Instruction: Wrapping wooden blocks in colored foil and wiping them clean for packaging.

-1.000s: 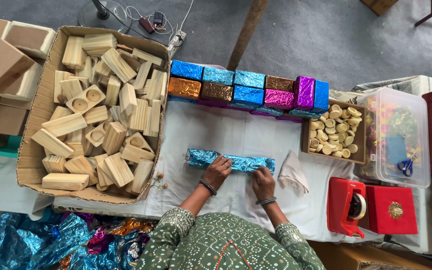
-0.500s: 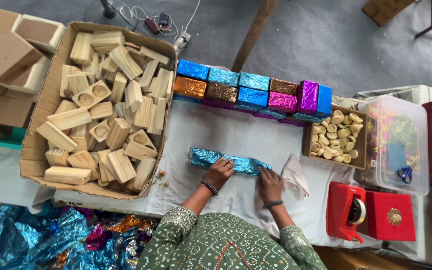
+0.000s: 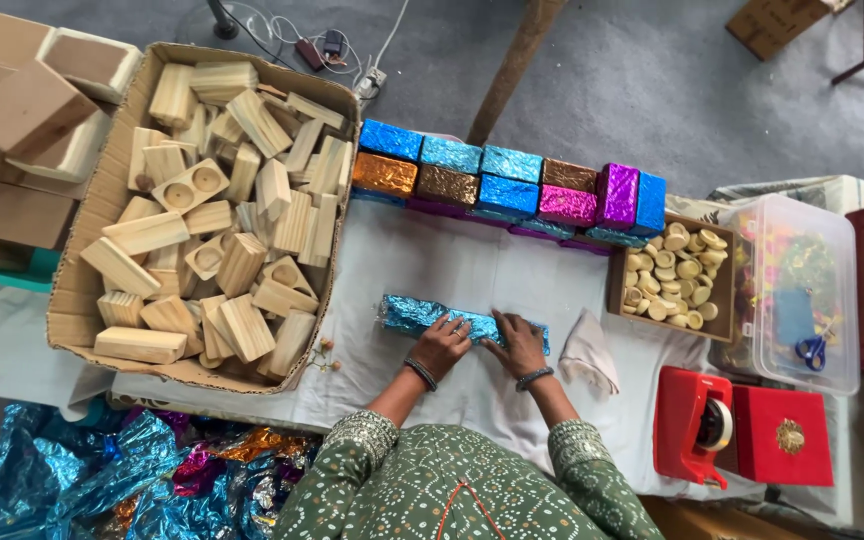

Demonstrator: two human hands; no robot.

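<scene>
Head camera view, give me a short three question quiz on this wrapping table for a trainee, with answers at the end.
1. True or false: both hands press on the blue foil-wrapped block.
2. Which stands nearest the right hand? A) cardboard box of wooden blocks B) white cloth C) clear plastic tub
3. What colour is the tape dispenser?

Key:
1. True. The left hand and the right hand lie side by side on it.
2. B. The cloth lies just beside that hand.
3. Red, next to a red box.
</scene>
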